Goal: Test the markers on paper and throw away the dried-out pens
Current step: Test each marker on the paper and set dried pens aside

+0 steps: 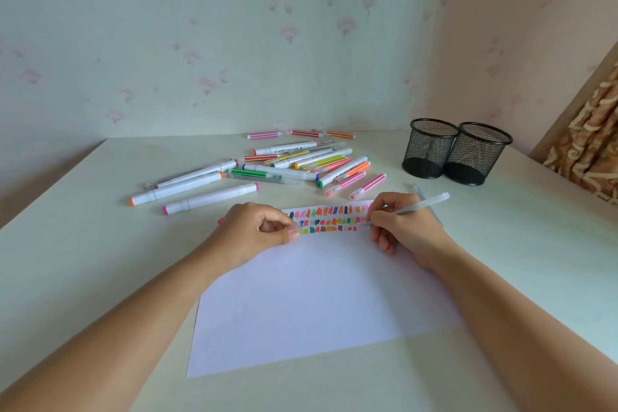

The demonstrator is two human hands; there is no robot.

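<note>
The grey pen [411, 207] is held in the right hand [406, 227], pinched between thumb and fingers. Its tip rests on the paper [317, 294] at the right end of the colour swatches [331, 219], and its barrel slants up and away to the right.

The left hand [257, 231] lies on the sheet's far left corner, its fingers curled and its thumb and forefinger pinching a small clear piece [298, 226]. The swatches run in three rows between the two grips, along the far edge of the sheet. Nearer than the grips, the sheet is bare white down to its near edge.

Just beyond the grips the loose markers [301, 164] are spread out, the nearest almost touching the paper's far edge. Two black mesh cups [429, 149] stand beyond and to the right of the pen grip, touching each other.

The pale table [100, 261] meets flowered wallpaper [200, 43] at the back, and a patterned curtain [595, 144] hangs at the far right.

A second pale pen [419, 192] shows partly behind the right hand. A red bit [220, 220] peeks out to the left of the left hand, too hidden to identify, and what the clear piece is cannot be told.
</note>
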